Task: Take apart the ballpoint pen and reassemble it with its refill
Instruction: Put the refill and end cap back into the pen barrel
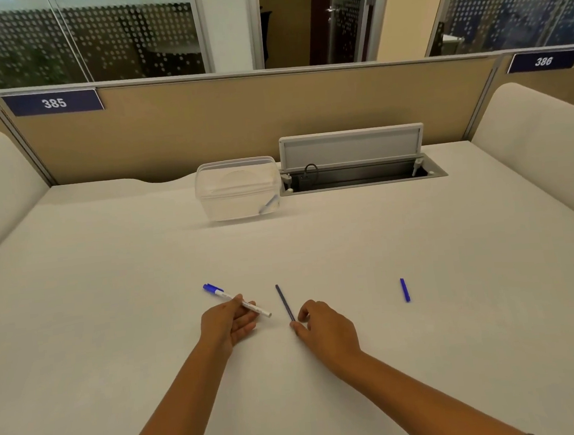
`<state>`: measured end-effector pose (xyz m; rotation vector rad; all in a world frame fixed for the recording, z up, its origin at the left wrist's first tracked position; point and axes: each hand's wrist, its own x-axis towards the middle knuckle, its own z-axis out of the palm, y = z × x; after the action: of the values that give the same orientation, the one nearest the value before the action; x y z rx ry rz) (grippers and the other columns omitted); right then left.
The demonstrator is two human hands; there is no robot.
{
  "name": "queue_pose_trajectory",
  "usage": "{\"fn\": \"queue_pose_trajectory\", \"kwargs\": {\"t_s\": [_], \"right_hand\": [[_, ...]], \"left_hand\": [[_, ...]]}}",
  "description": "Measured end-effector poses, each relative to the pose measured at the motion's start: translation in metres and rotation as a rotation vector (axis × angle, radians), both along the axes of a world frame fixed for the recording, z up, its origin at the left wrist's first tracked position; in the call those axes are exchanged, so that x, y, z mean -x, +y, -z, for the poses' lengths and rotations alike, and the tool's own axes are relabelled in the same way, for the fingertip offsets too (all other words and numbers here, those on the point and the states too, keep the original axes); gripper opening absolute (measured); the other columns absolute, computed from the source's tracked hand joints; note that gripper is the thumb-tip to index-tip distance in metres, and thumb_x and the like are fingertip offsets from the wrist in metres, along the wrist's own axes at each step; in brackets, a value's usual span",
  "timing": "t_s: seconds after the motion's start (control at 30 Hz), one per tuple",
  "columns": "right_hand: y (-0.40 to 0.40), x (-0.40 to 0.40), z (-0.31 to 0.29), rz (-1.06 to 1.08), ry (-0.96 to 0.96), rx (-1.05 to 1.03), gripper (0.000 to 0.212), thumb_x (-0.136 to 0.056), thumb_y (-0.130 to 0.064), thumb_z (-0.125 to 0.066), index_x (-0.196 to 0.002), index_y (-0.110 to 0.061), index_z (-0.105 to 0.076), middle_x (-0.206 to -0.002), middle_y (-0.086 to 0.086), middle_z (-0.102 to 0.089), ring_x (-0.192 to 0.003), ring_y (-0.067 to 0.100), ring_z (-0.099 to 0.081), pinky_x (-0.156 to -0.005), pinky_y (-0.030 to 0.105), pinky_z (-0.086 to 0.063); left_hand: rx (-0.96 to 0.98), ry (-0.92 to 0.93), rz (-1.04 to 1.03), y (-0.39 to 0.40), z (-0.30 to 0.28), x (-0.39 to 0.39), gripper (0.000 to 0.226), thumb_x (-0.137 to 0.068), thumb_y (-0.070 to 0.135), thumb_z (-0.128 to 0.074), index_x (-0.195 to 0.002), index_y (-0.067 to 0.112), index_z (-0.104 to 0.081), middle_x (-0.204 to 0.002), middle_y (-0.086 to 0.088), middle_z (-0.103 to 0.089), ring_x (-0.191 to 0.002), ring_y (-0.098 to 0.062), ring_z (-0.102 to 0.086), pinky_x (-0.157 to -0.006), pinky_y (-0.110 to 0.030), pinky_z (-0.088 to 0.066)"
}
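The desk [111, 265] carries all the parts. The pen barrel [240, 301] is the largest one: light, stiff, smooth plastic, so it can slip. The left hand [227, 325] pinches it near its middle; its blue end points away to the left and the open end towards the right hand [325, 331]. The refill [285, 303] lies on the desk between the hands, thin and probably a little bendable, its long axis running from far-left to near-right. The right fingers pinch its near end. The small blue cap [405, 289] lies well apart on the right.
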<state>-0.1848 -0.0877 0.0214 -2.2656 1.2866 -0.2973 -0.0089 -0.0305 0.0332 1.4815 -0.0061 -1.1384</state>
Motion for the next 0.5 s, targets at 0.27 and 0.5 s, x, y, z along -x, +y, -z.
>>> {"fn": "queue_pose_trajectory", "kwargs": {"t_s": [0.27, 0.5], "right_hand": [[0.0004, -0.0033, -0.0038, 0.043, 0.005, -0.013, 0.029, -0.086, -0.048, -0.053, -0.1, -0.022, -0.055, -0.1, -0.005, -0.061, -0.078, 0.013, -0.057, -0.065, 0.023, -0.041], [-0.0033, 0.0033, -0.0079, 0.084, -0.03, -0.089, 0.018, -0.085, -0.035, -0.054, -0.094, -0.02, -0.061, -0.09, -0.007, -0.063, -0.08, 0.012, -0.059, -0.067, 0.024, -0.044]], "left_hand": [[-0.013, 0.006, 0.016, -0.0008, 0.0002, -0.0023, 0.015, -0.089, 0.02, -0.056, -0.085, 0.006, -0.061, -0.09, -0.012, -0.068, -0.073, -0.02, -0.067, -0.043, -0.023, -0.055], [-0.009, 0.02, 0.011, -0.0003, -0.0005, -0.0029, 0.015, -0.089, 0.019, -0.057, -0.09, 0.005, -0.06, -0.095, -0.014, -0.067, -0.074, -0.021, -0.067, -0.042, -0.023, -0.054]]}}
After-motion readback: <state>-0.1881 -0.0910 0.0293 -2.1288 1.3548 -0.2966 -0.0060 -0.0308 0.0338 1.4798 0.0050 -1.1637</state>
